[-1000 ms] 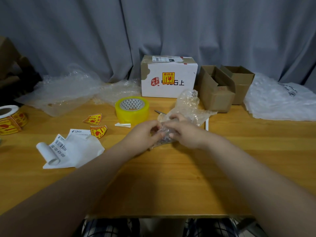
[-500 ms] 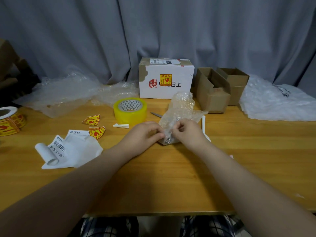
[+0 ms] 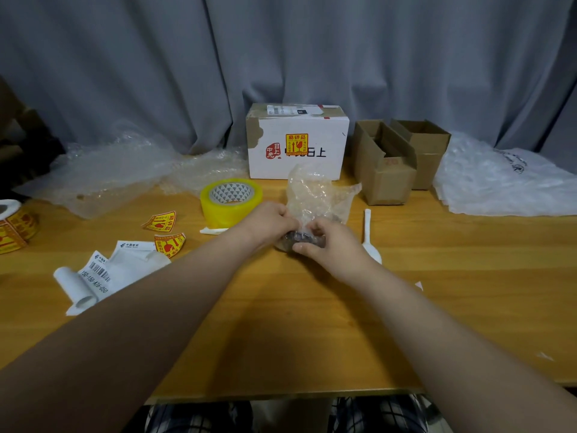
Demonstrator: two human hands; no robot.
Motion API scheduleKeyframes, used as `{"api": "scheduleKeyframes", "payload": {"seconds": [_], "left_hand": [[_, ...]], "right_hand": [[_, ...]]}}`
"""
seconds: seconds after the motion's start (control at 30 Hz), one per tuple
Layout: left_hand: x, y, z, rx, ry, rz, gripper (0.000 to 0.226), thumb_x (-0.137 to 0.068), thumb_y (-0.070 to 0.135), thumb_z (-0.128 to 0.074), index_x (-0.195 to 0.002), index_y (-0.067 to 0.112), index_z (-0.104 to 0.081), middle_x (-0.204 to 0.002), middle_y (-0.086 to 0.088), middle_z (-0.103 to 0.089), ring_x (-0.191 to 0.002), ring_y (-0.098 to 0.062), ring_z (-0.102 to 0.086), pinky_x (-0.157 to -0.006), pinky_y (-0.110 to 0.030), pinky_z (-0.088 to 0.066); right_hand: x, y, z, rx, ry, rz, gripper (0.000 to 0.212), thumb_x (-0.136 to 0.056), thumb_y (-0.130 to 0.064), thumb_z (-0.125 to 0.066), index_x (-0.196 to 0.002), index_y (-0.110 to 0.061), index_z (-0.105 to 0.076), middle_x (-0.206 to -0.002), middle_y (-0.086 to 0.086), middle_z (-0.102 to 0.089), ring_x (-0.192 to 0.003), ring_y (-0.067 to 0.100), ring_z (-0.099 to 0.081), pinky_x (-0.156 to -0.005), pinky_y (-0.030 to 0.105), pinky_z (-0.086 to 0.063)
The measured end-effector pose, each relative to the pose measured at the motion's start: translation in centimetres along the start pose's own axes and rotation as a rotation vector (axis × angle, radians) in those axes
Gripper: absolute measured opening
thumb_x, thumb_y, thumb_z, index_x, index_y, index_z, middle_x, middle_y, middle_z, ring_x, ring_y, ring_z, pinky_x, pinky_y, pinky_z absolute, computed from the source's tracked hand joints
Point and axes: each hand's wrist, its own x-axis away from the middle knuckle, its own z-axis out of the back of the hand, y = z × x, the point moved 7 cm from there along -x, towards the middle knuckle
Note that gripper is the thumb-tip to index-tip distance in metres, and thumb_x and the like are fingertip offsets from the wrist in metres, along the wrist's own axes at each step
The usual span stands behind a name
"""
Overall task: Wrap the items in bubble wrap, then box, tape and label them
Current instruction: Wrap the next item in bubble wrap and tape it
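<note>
A small dark item (image 3: pixel 299 238) lies half rolled in a sheet of clear bubble wrap (image 3: pixel 317 195) at the middle of the wooden table (image 3: pixel 281 323). My left hand (image 3: pixel 271 220) grips the wrap's left side. My right hand (image 3: pixel 331 243) curls round the wrapped item from the right. The wrap's loose end stands up behind both hands. A yellow tape roll (image 3: pixel 231 200) sits just left of them. Two open brown cardboard boxes (image 3: pixel 396 157) stand at the back right. Shipping labels (image 3: pixel 103 273) lie at the front left.
A taped white box (image 3: pixel 296 140) with a fragile sticker stands at the back centre. More bubble wrap (image 3: pixel 109 170) is piled at the back left, white plastic bags (image 3: pixel 505 185) at the right. A white plastic spoon (image 3: pixel 371 235) lies beside my right hand. A sticker roll (image 3: pixel 14 225) and loose fragile stickers (image 3: pixel 164 231) are left.
Both hands have turned the bundle, and the dark item now shows through the wrap under my right hand. The white spoon to the right has come into full view.
</note>
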Motion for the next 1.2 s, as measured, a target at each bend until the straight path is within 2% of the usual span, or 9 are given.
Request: {"api": "scheduleKeyframes", "payload": {"seconds": [0.13, 0.33, 0.43, 0.57, 0.7, 0.8, 0.93, 1.07, 1.2], "left_hand": [[0.9, -0.5, 0.7, 0.153, 0.05, -0.097, 0.009, -0.091, 0.021, -0.061, -0.095, 0.014, -0.058, -0.084, 0.001, -0.058, -0.069, -0.009, -0.056, -0.057, -0.018, -0.047], [2.6, -0.9, -0.3, 0.044, -0.081, -0.227, 0.019, -0.087, 0.024, -0.066, -0.105, 0.021, -0.064, -0.089, 0.011, -0.063, -0.077, -0.001, -0.059, -0.072, -0.01, -0.047], [2.7, -0.8, -0.2, -0.012, -0.047, -0.246, 0.017, -0.087, 0.027, -0.065, -0.104, 0.025, -0.063, -0.092, 0.011, -0.063, -0.076, 0.001, -0.057, -0.069, -0.01, -0.044], [3.4, -0.5, -0.2, -0.224, -0.046, -0.343, 0.031, -0.091, 0.032, -0.058, -0.12, 0.022, -0.059, -0.113, 0.01, -0.054, -0.098, -0.006, -0.051, -0.08, -0.017, -0.038], [4.3, -0.2, -0.2, -0.331, -0.111, -0.452, 0.029, -0.09, 0.031, -0.059, -0.118, 0.022, -0.059, -0.109, 0.013, -0.051, -0.101, -0.005, -0.049, -0.085, -0.015, -0.04], [4.4, -0.3, -0.2, -0.376, -0.145, -0.462, 0.025, -0.092, 0.031, -0.056, -0.116, 0.022, -0.057, -0.111, 0.009, -0.054, -0.104, -0.009, -0.051, -0.091, -0.026, -0.042], [4.3, -0.7, -0.6, -0.445, -0.175, -0.411, 0.025, -0.097, 0.034, -0.048, -0.12, 0.025, -0.049, -0.116, 0.0, -0.057, -0.102, -0.015, -0.052, -0.086, -0.032, -0.044], [4.8, -1.0, -1.6, -0.484, -0.252, -0.427, 0.027, -0.092, 0.043, -0.052, -0.107, 0.027, -0.035, -0.079, -0.001, -0.052, -0.07, -0.01, -0.046, -0.061, -0.025, -0.038], [4.6, -1.1, -1.3, -0.463, -0.249, -0.414, 0.035, -0.087, 0.044, -0.059, -0.104, 0.028, -0.034, -0.067, 0.006, -0.043, -0.06, -0.006, -0.039, -0.052, -0.022, -0.03]], "right_hand": [[-0.3, 0.0, 0.0, 0.036, 0.034, 0.031, 0.016, -0.09, -0.032, -0.063, -0.083, -0.021, -0.054, -0.086, -0.004, -0.052, -0.08, 0.014, -0.05, -0.06, 0.016, -0.035], [-0.2, 0.6, 0.2, -0.238, -0.124, -0.009, 0.015, -0.087, -0.023, -0.068, -0.095, -0.011, -0.072, -0.097, 0.02, -0.06, -0.082, 0.013, -0.053, -0.071, 0.029, -0.044], [-0.3, 1.6, 1.4, -0.372, -0.068, -0.103, 0.023, -0.092, -0.014, -0.059, -0.112, -0.019, -0.069, -0.116, 0.004, -0.066, -0.102, 0.011, -0.058, -0.095, 0.032, -0.048], [-0.7, 3.3, 4.8, -0.087, 0.283, -0.101, 0.039, -0.093, -0.007, -0.056, -0.13, -0.018, -0.055, -0.132, 0.002, -0.045, -0.1, 0.012, -0.049, -0.101, 0.038, -0.044], [-1.7, 2.4, 3.5, 0.114, -0.048, 0.057, 0.066, -0.09, -0.003, -0.059, -0.147, -0.026, -0.035, -0.151, -0.002, -0.027, -0.107, 0.016, -0.042, -0.108, 0.036, -0.037], [-2.6, 1.8, 3.7, 0.376, -0.073, 0.08, 0.041, -0.092, -0.007, -0.058, -0.131, -0.019, -0.056, -0.12, 0.004, -0.046, -0.11, 0.024, -0.051, -0.088, 0.028, -0.042], [-2.8, -0.8, 4.7, 0.521, 0.074, 0.203, 0.021, -0.095, -0.019, -0.056, -0.11, -0.01, -0.068, -0.105, 0.004, -0.043, -0.091, 0.022, -0.051, -0.073, 0.032, -0.044], [-2.1, -3.7, 4.2, 0.763, 0.17, 0.453, 0.021, -0.093, -0.024, -0.06, -0.109, -0.018, -0.072, -0.13, 0.007, -0.051, -0.107, 0.027, -0.052, -0.068, 0.031, -0.042], [-2.1, -5.1, 3.3, 0.639, 0.123, 0.719, 0.017, -0.088, -0.028, -0.06, -0.089, -0.019, -0.075, -0.123, 0.001, -0.066, -0.117, 0.031, -0.051, -0.098, 0.044, -0.032]]}}
